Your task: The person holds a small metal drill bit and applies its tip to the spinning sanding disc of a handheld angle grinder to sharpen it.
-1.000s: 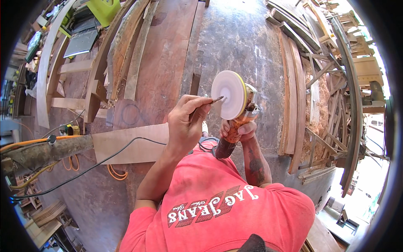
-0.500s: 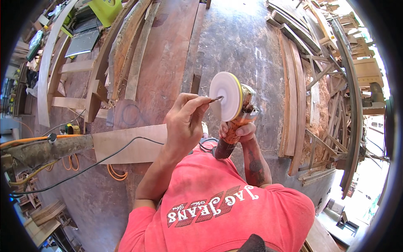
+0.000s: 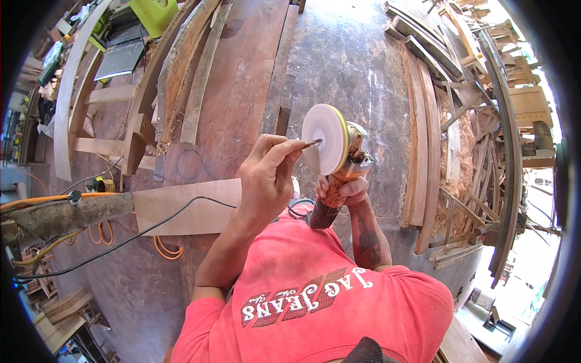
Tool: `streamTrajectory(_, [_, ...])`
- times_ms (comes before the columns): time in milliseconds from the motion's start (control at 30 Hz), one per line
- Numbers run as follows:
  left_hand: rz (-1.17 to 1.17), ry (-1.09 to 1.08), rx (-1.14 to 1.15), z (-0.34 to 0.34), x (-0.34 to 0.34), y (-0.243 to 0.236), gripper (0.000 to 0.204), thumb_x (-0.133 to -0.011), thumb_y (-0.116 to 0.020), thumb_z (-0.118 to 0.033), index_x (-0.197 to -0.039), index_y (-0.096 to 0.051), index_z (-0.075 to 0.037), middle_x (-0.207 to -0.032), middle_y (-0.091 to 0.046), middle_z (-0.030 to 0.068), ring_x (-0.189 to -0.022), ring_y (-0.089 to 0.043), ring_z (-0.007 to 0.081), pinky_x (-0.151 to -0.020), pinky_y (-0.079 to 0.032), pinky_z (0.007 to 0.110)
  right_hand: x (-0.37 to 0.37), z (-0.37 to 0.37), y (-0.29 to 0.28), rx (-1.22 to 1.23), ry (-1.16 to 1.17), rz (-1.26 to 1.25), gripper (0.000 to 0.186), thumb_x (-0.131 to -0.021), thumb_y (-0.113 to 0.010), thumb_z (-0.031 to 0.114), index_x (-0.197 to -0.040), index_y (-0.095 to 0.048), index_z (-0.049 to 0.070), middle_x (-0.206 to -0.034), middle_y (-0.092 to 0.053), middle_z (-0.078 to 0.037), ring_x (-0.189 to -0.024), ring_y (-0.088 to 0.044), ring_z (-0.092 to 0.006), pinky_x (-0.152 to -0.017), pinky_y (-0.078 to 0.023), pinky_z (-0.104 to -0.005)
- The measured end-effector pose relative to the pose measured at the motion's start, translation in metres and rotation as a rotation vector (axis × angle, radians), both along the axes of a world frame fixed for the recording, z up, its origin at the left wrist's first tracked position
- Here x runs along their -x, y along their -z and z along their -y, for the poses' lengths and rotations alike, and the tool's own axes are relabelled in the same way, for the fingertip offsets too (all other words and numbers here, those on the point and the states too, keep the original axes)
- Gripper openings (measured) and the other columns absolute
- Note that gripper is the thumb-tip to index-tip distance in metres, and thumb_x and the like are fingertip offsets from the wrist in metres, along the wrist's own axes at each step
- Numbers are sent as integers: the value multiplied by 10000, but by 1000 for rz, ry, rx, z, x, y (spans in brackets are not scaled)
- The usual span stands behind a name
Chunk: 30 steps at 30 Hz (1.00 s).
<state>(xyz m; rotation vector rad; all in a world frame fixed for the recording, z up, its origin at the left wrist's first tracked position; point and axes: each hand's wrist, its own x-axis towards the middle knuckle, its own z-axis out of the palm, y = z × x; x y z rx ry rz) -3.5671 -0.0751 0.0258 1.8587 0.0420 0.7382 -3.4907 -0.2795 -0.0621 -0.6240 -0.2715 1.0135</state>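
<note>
My right hand [image 3: 356, 190] is wrapped round the body of an orange and black angle grinder [image 3: 334, 193]. Its round pale sanding disc [image 3: 327, 124], with a yellow rim, faces left and looks smooth, as if spinning. Pinched between the fingertips of my left hand [image 3: 266, 178] is a short, thin, dark pointed piece, like a drill bit [image 3: 312, 143]. The tip meets the disc near its middle in this view; whether it really touches I cannot tell. The grinder's back end rests near my red shirt [image 3: 339, 290].
Below my left forearm lies a pale board [image 3: 181, 209], with a dark cable [image 3: 163, 219] over it. A wooden frame [image 3: 109, 95] and a green plastic chair [image 3: 154, 17] stand far left. Long planks [image 3: 417, 139] and wood shavings [image 3: 465, 142] lie right. Orange cord [image 3: 169, 249] loops at left.
Both hands, the grinder and the small bit hold almost the same position. Only a very slight shift of the view shows.
</note>
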Motion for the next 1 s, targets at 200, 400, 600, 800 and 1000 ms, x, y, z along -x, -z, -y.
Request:
streamTrajectory(200, [-39, -10, 3, -1, 2, -2, 181, -831, -639, 99, -977, -693, 6, -879, -627, 93, -738, -625, 148, -641, -490, 249, 0, -2, 0, -3, 8, -1, 594, -589, -745, 163, -1111, -545, -38, -810, -593, -107, -749, -629, -251, -736, -516, -386])
streamTrajectory(400, [-25, -27, 6, 1, 2, -2, 167, -833, -650, 84, -972, -693, 2, -879, -626, 89, -723, -616, 158, -623, -480, 258, 0, -2, 0, -3, 2, 0, 583, -592, -744, 167, -1102, -548, -38, -811, -595, -107, -748, -629, -249, -741, -516, -390])
streamTrajectory(600, [-8, -48, -3, 3, 1, 0, 139, -841, -665, 54, -967, -693, 2, -862, -615, 85, -689, -595, 154, -595, -466, 261, -2, -3, 2, -22, -21, 17, 565, -609, -740, 163, -1100, -548, -42, -817, -597, -106, -754, -632, -247, -754, -520, -396])
streamTrajectory(800, [-4, -43, -10, 2, 0, 1, 126, -843, -666, 50, -959, -691, 7, -858, -613, 86, -675, -591, 153, -583, -462, 263, -2, -4, 2, -20, -10, 17, 585, -613, -742, 163, -1123, -540, -39, -821, -598, -107, -759, -633, -248, -751, -519, -396])
streamTrajectory(1000, [-4, -52, -6, 1, -1, 3, 120, -843, -662, 53, -953, -689, 13, -855, -614, 88, -684, -608, 153, -582, -466, 264, -3, -4, 2, -13, -4, 17, 611, -604, -743, 156, -1144, -534, -39, -826, -601, -109, -767, -631, -252, -751, -516, -389])
